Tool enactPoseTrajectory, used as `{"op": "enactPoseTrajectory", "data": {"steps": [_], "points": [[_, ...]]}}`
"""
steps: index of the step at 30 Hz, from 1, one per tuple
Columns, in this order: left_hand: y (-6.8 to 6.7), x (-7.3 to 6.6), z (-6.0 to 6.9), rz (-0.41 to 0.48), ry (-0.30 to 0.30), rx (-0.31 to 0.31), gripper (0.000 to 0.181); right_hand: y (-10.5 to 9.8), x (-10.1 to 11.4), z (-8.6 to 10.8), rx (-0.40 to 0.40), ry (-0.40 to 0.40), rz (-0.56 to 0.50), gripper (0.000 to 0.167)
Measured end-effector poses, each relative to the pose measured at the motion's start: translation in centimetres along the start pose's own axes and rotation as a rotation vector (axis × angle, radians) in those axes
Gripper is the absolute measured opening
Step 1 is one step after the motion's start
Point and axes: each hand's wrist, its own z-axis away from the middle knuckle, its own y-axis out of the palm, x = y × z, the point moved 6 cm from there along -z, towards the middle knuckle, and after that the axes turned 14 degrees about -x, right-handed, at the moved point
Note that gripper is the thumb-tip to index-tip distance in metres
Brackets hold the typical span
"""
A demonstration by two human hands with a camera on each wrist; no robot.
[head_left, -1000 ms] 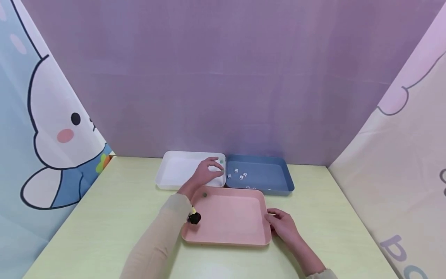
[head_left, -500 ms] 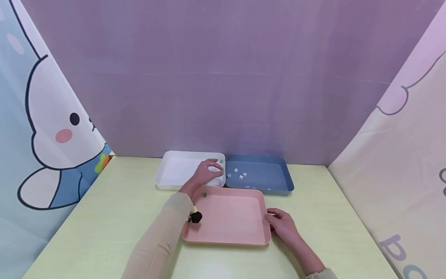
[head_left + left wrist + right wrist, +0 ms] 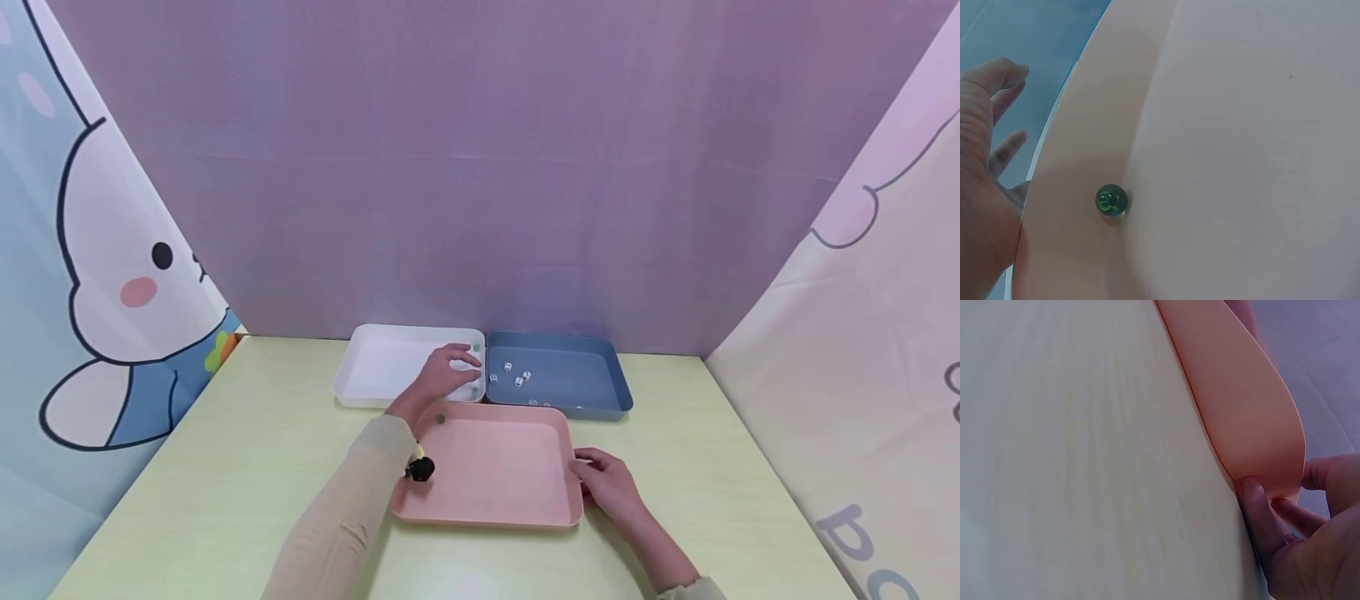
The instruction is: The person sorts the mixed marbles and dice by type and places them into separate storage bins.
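In the head view my left hand hovers over the right end of the white tray, thumb and forefinger parted around nothing. Just below the thumb, a small marble lies in that tray, and another greenish marble is by its far right corner. A green glass marble lies against the near wall of the pink tray, under my left wrist. My right hand grips this tray's right rim, thumb over the top; the right wrist view shows fingertips against its outer wall.
A blue tray stands right of the white one, with several white dice at its left side. Some dice are partly hidden behind its near wall. The trays stand on a pale wooden table, before a purple curtain.
My left thumb and forefinger have moved apart, letting go of a marble, which now lies in the white tray below them. My right hand has stayed on the pink tray.
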Motion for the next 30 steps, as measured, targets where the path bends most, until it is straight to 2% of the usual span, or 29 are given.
{"op": "enactPoseTrajectory", "data": {"steps": [9, 13, 21, 25, 30], "points": [[-0.3, -0.5, 0.1, -0.034, -0.024, 0.019, 0.016, -0.1, 0.1, 0.0, 0.001, 0.004, 0.016, 0.031], [-0.5, -0.9, 0.0, -0.038, -0.015, 0.029, 0.016, -0.1, 0.1, -0.1, 0.000, 0.004, 0.020, 0.031], [-0.8, -2.3, -0.2, -0.063, 0.070, 0.070, 0.012, -0.2, 0.1, -0.1, 0.001, 0.006, 0.016, 0.030], [-1.1, -3.4, 0.0, -0.102, 0.130, 0.119, 0.011, -0.2, 0.2, -0.2, -0.002, 0.006, 0.019, 0.029], [-1.5, -4.6, 0.5, -0.184, 0.151, 0.191, 0.005, -0.2, 0.2, -0.2, 0.000, 0.006, 0.021, 0.029]]}}
